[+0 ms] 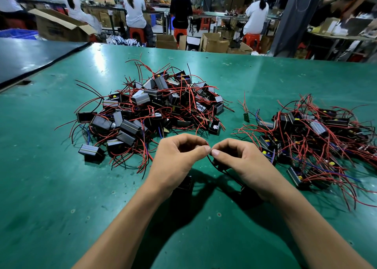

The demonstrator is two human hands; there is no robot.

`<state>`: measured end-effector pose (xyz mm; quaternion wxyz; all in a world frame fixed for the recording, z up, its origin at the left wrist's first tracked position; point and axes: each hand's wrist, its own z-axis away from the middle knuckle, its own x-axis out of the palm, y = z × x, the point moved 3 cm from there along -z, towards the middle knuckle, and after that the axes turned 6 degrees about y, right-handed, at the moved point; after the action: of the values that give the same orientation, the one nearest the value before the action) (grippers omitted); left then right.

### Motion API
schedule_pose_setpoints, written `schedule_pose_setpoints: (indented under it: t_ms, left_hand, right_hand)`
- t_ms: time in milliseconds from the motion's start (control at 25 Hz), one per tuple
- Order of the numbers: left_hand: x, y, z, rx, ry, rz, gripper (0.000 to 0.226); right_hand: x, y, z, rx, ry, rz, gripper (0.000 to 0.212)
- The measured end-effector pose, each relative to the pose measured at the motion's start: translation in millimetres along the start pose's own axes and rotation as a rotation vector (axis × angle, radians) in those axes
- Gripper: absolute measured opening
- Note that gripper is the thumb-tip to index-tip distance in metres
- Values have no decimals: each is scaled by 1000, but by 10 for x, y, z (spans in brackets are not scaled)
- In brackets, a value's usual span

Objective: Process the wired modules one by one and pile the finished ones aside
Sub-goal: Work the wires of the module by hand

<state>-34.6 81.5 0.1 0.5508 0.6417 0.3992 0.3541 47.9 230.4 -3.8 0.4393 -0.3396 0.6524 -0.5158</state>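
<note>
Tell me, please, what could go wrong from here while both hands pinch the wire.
1. The left hand and right hand pinch a thin wire only with the fingertips; it might slip out.
2. Loose red wires of the centre pile lie close beside the left hand and could snag.
3. Stray wires of the right pile reach toward the right hand, so the piles may mix.
</note>
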Motion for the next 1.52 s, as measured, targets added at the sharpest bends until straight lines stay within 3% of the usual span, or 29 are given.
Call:
schedule_pose_setpoints:
  t_ms: [400, 720, 1040, 1320, 1520]
  left_hand:
    - [5, 67, 53, 212, 96, -270, 23]
    - [8, 52, 32, 114, 57, -166, 24]
    - [38, 102, 48, 173, 28, -193, 20]
    - [67, 104, 69, 225, 144, -215, 17]
    - [67, 105, 88, 235, 118, -203, 20]
  right_hand:
    - [7, 5, 8, -2, 57, 55, 7]
    - [11, -12, 9, -7, 79, 66, 7]
    - [4, -10, 0, -5, 90, 81, 7]
    - [32, -44, 24, -19, 76, 89, 6]
    - [-9, -115, 49, -122, 142, 167, 6]
